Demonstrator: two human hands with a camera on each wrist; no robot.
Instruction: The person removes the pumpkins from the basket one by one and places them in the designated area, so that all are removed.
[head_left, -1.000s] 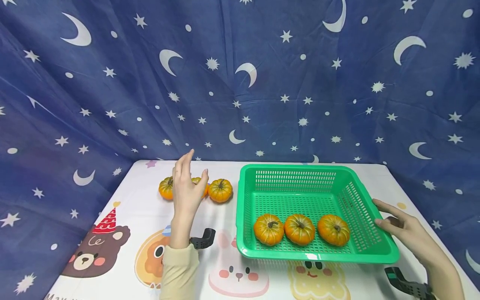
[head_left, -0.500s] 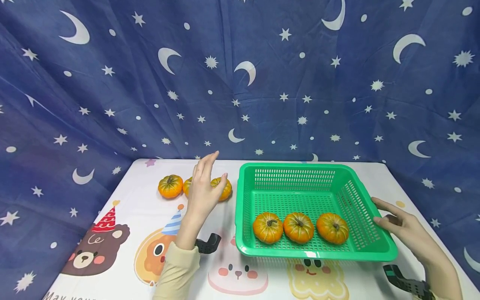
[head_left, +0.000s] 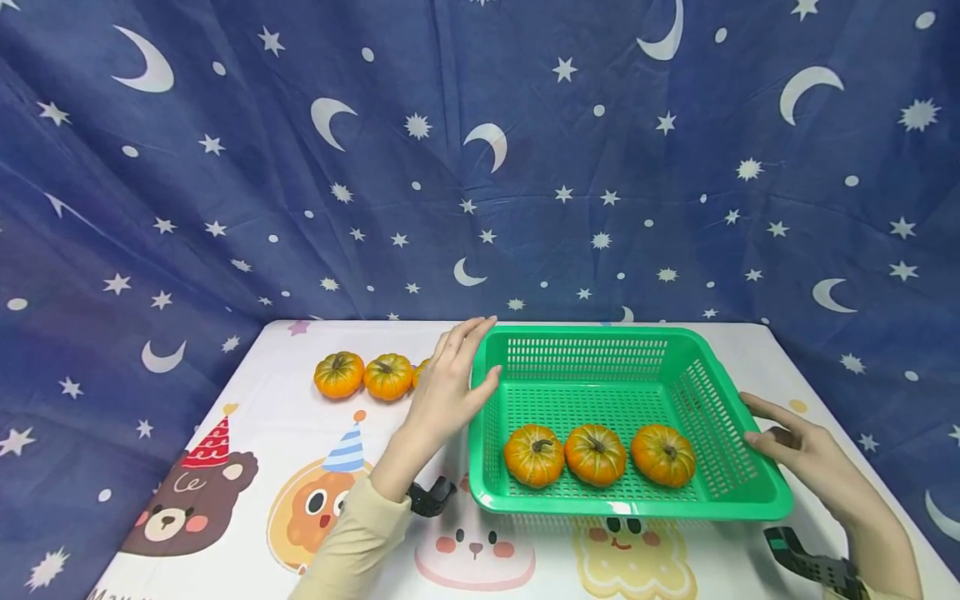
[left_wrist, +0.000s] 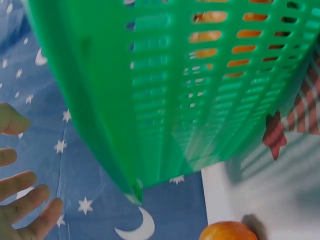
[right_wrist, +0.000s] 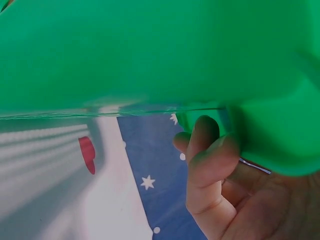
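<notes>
Green rectangular perforated plastic basket (head_left: 592, 506) on white printed tabletop (head_left: 277, 421), small orange ribbed pumpkins (head_left: 595, 455) inside along the front: probably light, slightly flexible, front-heavy, best held under both ends; right hand (head_left: 806, 460) gripping its right end, left hand (head_left: 452, 382) spread wide beside the left.

The left hand (head_left: 453, 379) mostly hides the rightmost loose pumpkin (head_left: 420, 370) in the head view; the left wrist view crops the green basket (left_wrist: 107, 100) and that hand.
</notes>
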